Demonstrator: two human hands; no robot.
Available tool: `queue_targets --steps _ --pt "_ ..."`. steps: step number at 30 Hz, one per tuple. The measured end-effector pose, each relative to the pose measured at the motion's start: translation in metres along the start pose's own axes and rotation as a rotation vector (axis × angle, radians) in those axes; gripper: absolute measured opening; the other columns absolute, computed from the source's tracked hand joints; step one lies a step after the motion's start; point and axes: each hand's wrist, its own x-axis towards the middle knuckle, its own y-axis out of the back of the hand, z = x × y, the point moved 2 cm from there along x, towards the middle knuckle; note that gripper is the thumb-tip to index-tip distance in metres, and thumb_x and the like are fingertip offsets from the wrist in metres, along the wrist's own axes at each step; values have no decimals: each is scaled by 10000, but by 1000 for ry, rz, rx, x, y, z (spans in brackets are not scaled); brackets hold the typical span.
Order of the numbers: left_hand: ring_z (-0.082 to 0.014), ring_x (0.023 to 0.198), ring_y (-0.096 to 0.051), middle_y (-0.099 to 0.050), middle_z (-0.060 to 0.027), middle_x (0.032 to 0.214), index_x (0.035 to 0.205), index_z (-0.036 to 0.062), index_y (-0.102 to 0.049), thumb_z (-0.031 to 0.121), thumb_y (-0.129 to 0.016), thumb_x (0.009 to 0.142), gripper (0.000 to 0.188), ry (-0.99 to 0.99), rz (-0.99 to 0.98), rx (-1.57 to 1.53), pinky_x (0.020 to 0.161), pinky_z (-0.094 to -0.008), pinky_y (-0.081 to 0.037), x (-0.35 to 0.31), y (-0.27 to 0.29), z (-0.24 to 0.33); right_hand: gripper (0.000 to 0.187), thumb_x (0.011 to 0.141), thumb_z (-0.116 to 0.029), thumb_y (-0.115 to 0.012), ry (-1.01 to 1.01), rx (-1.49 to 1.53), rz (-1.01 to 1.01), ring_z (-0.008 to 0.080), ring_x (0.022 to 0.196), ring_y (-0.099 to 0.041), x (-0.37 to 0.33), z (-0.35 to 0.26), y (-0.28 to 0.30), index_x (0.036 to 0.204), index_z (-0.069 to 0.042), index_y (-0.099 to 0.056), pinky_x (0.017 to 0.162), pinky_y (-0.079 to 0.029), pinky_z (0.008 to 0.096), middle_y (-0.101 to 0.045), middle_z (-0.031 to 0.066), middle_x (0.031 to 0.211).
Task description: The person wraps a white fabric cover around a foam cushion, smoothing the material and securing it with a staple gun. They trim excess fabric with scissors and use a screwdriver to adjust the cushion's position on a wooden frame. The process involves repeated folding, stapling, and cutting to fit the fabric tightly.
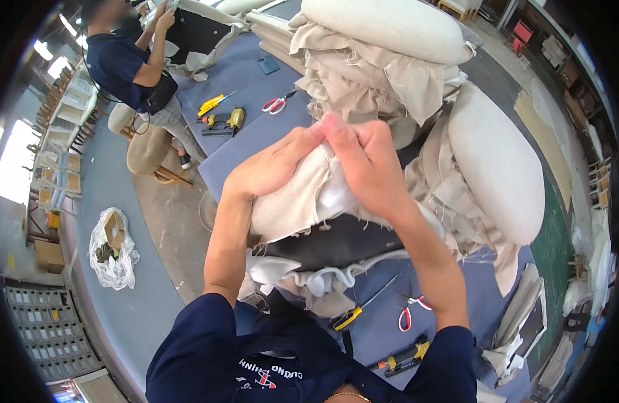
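Observation:
On the blue-grey work table [484, 295] in front of me is an upholstered seat pad with beige fabric [289, 198], white wadding [336, 195] and a black underside [343, 242]. My left hand [272, 164] and my right hand [366, 164] meet at its far edge, thumbs close together. Both are closed, gripping the beige fabric there. Close to my body lie a yellow-handled screwdriver [348, 318], red-handled scissors [407, 316] and a black and yellow staple gun [403, 356].
Padded covers with frayed edges are stacked [383, 33] at the far side; another white pad [494, 161] is at right. Far left, a co-worker [125, 67] handles a similar piece beside a second staple gun [225, 122]. A stool [148, 151] and plastic bag [115, 248] stand on the floor.

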Motion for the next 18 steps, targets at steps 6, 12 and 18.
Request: queue_targets --steps 6,12,18 --pt "-192 1207 -562 -638 -119 1277 1332 -47 -583 450 -388 1120 575 -34 -66 -59 1066 -312 -406 8 7 -9 576 1073 -362 -565 119 78 26 72 560 -313 2 4 9 663 41 -563 464 -281 320 -367 9 523" --pt "-208 1210 -563 -634 -125 1279 1347 -35 -568 431 -517 1039 561 -3 -40 -250 1062 -314 -404 4 10 1 505 1061 -318 -585 140 84 -9 132 483 -359 14 7 -2 699 32 -622 461 -328 340 -449 88 506" --pt "-225 1185 -607 -649 -146 1280 1378 -27 -558 426 -633 845 703 -267 -92 -185 1042 -338 -438 -2 1 26 458 1049 -279 -594 186 -57 30 199 465 -444 3 8 -5 704 21 -616 466 -333 355 -495 120 540"
